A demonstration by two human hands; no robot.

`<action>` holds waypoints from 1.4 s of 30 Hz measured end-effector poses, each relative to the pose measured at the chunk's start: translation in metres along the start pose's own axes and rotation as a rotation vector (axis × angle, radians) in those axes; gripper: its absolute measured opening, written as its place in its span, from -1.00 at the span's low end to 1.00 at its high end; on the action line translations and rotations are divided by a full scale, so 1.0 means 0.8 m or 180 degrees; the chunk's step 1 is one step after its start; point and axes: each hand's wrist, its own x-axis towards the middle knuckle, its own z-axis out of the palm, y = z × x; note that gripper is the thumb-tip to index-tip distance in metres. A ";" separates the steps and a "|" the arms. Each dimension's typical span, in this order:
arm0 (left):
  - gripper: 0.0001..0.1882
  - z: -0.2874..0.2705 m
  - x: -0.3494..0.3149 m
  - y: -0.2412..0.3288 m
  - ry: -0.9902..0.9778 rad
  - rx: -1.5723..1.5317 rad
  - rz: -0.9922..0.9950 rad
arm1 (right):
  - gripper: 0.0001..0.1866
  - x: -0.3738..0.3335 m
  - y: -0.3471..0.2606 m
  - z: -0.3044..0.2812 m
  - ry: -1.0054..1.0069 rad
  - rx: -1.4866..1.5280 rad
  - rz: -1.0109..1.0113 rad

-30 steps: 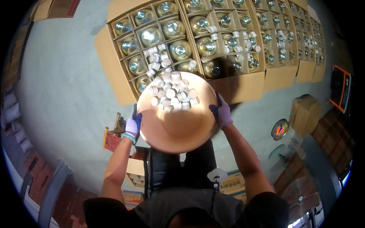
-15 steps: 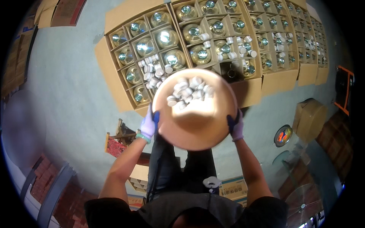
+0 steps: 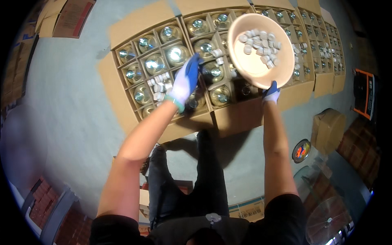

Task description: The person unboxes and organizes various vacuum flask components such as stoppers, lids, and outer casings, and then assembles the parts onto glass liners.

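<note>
A round beige plastic basin [image 3: 250,64] with several white caps [image 3: 264,45] inside is tilted above the cartons, right of the middle. My right hand [image 3: 271,94], in a white and blue glove, grips its near rim. My left hand [image 3: 186,80], gloved alike, is off the basin with fingers stretched forward. It hovers over the boundary between two divided cartons of clear rounded glass jars [image 3: 177,54]; nothing shows in it. Loose white caps [image 3: 159,85] lie on the jars and dividers just left of it. A few more caps [image 3: 218,57] sit to its right.
Open cartons [image 3: 109,92] of jars stand in a row reaching far right, flaps folded out. On the right floor are a brown box [image 3: 328,130], a round tray [image 3: 302,150] with a bright pattern, and an orange-edged black object [image 3: 364,94]. A standing fan [image 3: 329,219] is lower right.
My left hand has let go of the basin and reached forward over the cartons. My right hand has carried the basin forward and to the right. My legs are closer to the cartons.
</note>
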 end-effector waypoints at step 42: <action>-0.44 -1.184 -0.397 -0.153 0.1518 -0.0928 -0.2639 | -0.75 -0.885 0.349 0.575 -0.2490 -0.4797 0.0734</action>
